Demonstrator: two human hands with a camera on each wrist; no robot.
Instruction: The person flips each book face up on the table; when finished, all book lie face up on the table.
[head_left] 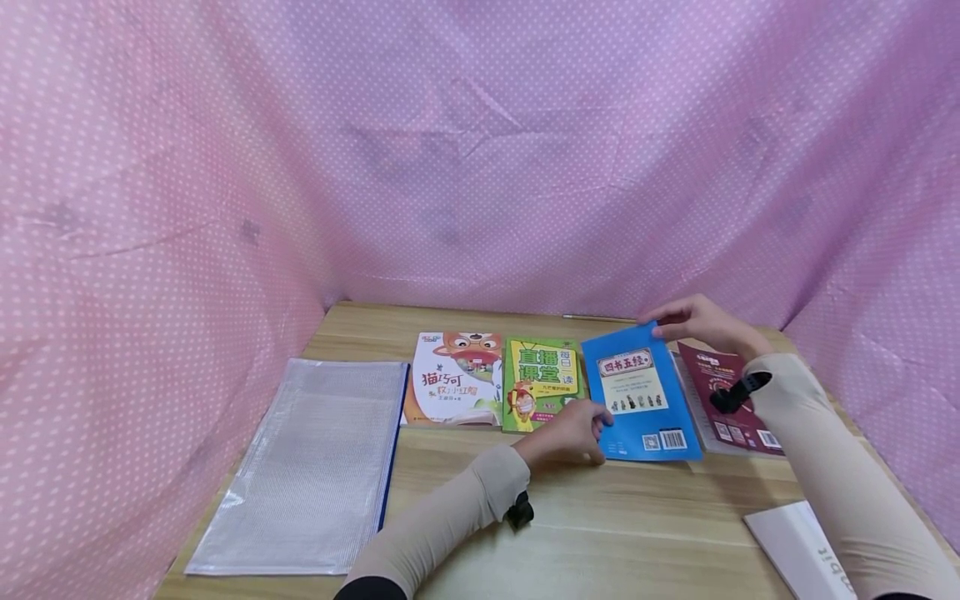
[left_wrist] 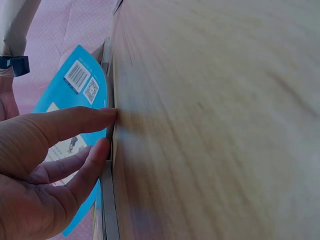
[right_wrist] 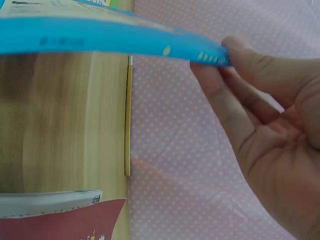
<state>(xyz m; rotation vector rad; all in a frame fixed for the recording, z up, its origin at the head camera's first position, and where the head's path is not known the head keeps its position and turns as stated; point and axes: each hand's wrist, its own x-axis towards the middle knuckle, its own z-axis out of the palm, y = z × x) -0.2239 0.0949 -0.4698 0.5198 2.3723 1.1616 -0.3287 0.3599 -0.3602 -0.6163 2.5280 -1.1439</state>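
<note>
So the whole thing kinda hangs on one corner here: the right hand (head_left: 705, 323) has the top right corner of the blue book (head_left: 637, 392) pinched between thumb and fingers, while its bottom edge is down low by the worktop (head_left: 600, 533), between the green book (head_left: 543, 367) and the maroon book (head_left: 712, 379). With a thin floppy cover held like that, I'd worry about it bending or slipping out if the pinch loosens. The left hand (head_left: 573, 432) is at the lower left edge, fingers loosely spread with a gap between the tips, so I wouldn't count on it to stop a slide. If the book swings left, my guess is its edge snags on the green book and shoves it. Also, the right sleeve (head_left: 810, 417) reaches across the maroon book, so a low pull back could drag that one askew, and the thin stick (right_wrist: 128, 120) along the back edge looks easy to knock off. Stuff I can't make out: whether the left fingertips actually press on the blue book or just on the wood, what's on the white thing (head_left: 798, 546) at lower right (sleeve covers part, frame cuts it off), and the blurry spine print in the right wrist view.
</note>
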